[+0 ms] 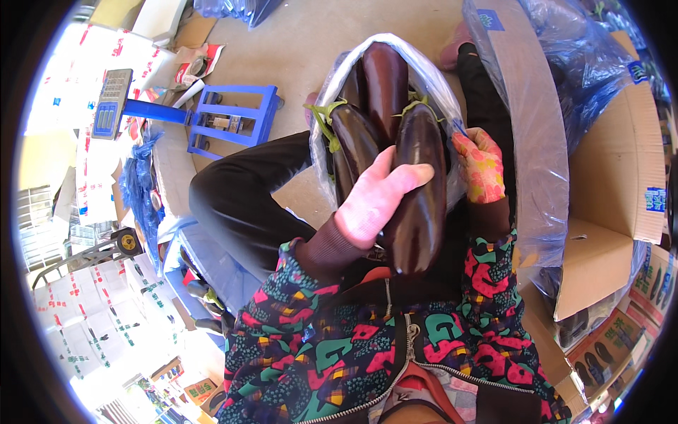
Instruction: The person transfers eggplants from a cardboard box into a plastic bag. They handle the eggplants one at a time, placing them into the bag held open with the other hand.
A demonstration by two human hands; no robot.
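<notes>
My left hand [378, 196], in a pink glove, grips a large dark purple eggplant [416, 233] around its middle, thumb across the top. That eggplant lies partly over the mouth of a clear plastic bag [389, 38], its green cap [418, 104] pointing away from me. Inside the bag are several more eggplants, among them a reddish-purple one [385, 79] at the far end and a darker one [356, 132] on the left. My right hand [481, 165], in a flowered glove, is closed on the bag's right rim. The bag's bottom is hidden.
A blue platform scale [233, 119] stands on the floor at the upper left. To my right is an open cardboard box [609, 159] with blue plastic film [588, 63]. Stacked printed cartons [106, 312] and a hand truck's wheel [127, 241] are at the left.
</notes>
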